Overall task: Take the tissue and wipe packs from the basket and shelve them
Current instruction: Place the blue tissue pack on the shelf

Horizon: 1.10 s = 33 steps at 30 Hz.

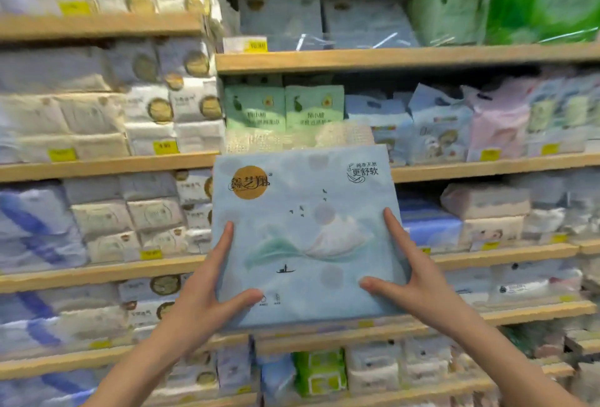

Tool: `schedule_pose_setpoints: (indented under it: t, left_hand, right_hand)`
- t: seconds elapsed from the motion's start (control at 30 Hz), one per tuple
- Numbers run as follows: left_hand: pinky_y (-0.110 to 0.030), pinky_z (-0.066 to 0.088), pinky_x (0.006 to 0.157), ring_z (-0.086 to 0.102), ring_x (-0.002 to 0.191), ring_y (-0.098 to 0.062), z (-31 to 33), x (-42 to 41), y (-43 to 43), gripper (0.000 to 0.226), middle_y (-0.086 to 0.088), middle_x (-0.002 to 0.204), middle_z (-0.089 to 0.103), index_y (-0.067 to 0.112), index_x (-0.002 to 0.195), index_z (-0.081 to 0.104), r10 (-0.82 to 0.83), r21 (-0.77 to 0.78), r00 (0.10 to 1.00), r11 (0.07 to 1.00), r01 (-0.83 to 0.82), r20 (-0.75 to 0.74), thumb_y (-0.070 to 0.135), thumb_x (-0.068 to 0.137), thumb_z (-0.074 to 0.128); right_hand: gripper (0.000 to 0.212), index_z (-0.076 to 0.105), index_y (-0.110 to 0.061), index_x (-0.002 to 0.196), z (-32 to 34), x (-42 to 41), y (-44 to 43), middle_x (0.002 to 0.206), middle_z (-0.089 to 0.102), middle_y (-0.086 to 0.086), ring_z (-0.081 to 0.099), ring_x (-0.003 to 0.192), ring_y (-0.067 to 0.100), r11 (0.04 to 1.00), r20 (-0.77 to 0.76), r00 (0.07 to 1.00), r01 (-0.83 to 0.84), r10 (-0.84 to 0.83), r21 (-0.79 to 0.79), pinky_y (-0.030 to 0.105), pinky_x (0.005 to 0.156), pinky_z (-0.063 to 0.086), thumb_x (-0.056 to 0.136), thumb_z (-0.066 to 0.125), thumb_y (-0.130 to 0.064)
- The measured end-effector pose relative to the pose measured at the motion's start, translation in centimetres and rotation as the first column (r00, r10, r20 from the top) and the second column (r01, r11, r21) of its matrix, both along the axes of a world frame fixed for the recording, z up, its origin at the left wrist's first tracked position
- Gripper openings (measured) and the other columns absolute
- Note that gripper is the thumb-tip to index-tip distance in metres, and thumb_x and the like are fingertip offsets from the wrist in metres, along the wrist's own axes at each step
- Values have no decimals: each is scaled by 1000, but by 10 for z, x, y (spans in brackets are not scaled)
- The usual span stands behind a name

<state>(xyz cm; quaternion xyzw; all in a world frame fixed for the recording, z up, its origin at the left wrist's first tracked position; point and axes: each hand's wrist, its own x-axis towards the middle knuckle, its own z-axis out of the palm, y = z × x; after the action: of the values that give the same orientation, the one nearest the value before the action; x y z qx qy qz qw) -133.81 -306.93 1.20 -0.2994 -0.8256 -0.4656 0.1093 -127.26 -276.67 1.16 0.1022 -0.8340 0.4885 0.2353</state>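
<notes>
Head view: the left hand (pixel 207 289) and right hand (pixel 412 276) grasp one pale blue tissue pack (pixel 305 238) by its lower side edges, thumbs on the printed face, fingers spread up the flanks. It stands between the palms, equally near both, its face toward the camera. Matching blue packs (pixel 324 17) sit well above the fingertips on the top shelf (pixel 406 57) (likely its destination), so the move looks upward and forward.
</notes>
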Motion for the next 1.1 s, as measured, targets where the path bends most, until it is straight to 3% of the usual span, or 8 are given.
schedule_pose_setpoints:
  t: [0.07, 0.27, 0.37, 0.57, 0.8, 0.9, 1.03, 1.1]
  left_hand:
    - [-13, 32, 105, 21, 133, 15, 26, 2, -3, 106, 45, 142, 13, 54, 138, 5, -4, 40, 998, 999, 7, -67, 78, 53, 62]
    - [-38, 36, 109, 32, 136, -3, 89, -11, -1, 102, 25, 149, 23, 64, 133, 1, 70, 18, 972, 998, -68, -223, 80, 52, 61]
    - [-35, 38, 107, 35, 133, -1, 116, -29, 11, 102, 28, 146, 24, 66, 131, 0, 86, 31, 951, 996, -80, -297, 81, 51, 61]
    - [-29, 40, 105, 38, 128, 5, 175, -85, 54, 103, 48, 135, 23, 64, 132, 2, 110, 71, 900, 994, -88, -422, 82, 49, 60]
    - [-34, 38, 106, 36, 133, -4, 259, -148, 87, 103, 33, 144, 19, 64, 133, -2, 188, 97, 763, 982, -163, -619, 81, 51, 58]
    - [-15, 30, 106, 25, 131, 16, 293, -167, 90, 102, 52, 135, 12, 62, 134, -2, 160, 94, 708, 987, -132, -688, 77, 55, 60]
    - [-32, 34, 110, 29, 134, 5, 335, -190, 88, 104, 45, 134, 16, 51, 140, -2, 155, 105, 667, 988, -114, -729, 54, 65, 70]
    - [-25, 35, 107, 31, 128, 13, 351, -200, 85, 107, 44, 130, 14, 43, 143, -4, 150, 103, 658, 989, -109, -738, 44, 70, 73]
  right_hand:
    - [101, 12, -61, 133, 27, 0, -4, 145, 32, -25, 38, 127, -8, 1000, -58, 998, -3, 5, 19, 13, 100, 38, 50, 68, -71]
    - [108, 13, -58, 135, 81, -19, 1, 140, 32, -34, 35, 128, -11, 999, -200, 980, -1, 9, 40, 22, 108, 33, 46, 72, -70]
    - [109, 13, -57, 136, 108, -43, 13, 141, 37, -24, 40, 122, -15, 999, -251, 968, -5, 16, 45, 7, 97, 36, 47, 75, -63]
    - [109, 11, -55, 138, 169, -111, 55, 142, 33, -25, 38, 128, -4, 994, -375, 925, -30, 66, 101, 27, 106, 37, 47, 69, -72]
    - [103, 2, -58, 134, 261, -188, 90, 128, 16, -46, 21, 116, -31, 979, -536, 837, 1, 110, 203, -3, 95, 23, 61, 74, -44]
    - [107, -1, -53, 135, 296, -210, 89, 135, 17, -35, 24, 123, -18, 970, -596, 794, 35, 120, 242, 8, 100, 23, 64, 78, -36]
    - [112, 0, -41, 143, 339, -236, 82, 138, 19, -23, 19, 130, -8, 972, -681, 722, 55, 121, 230, 17, 104, 21, 66, 79, -24]
    - [114, 1, -34, 145, 356, -249, 76, 138, 19, -20, 20, 130, -4, 969, -716, 691, 92, 103, 229, 13, 103, 20, 64, 80, -22]
